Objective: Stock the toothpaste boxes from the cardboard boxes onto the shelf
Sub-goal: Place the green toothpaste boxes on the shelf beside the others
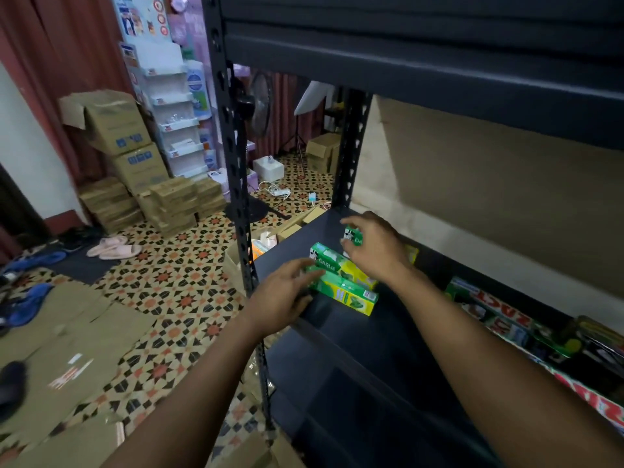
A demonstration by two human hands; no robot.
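Observation:
Three green and yellow toothpaste boxes lie on the dark shelf near its left end. My left hand rests against the end of the nearest toothpaste box, fingers curled on it. A second toothpaste box lies just behind it, tilted. My right hand is closed over the farthest toothpaste box, which it mostly hides. More packaged toothpaste boxes line the shelf on the right.
An upper shelf board hangs low overhead. A black upright post marks the left edge. An open cardboard box sits on the patterned floor beside the post. Flattened cardboard and stacked cartons lie to the left.

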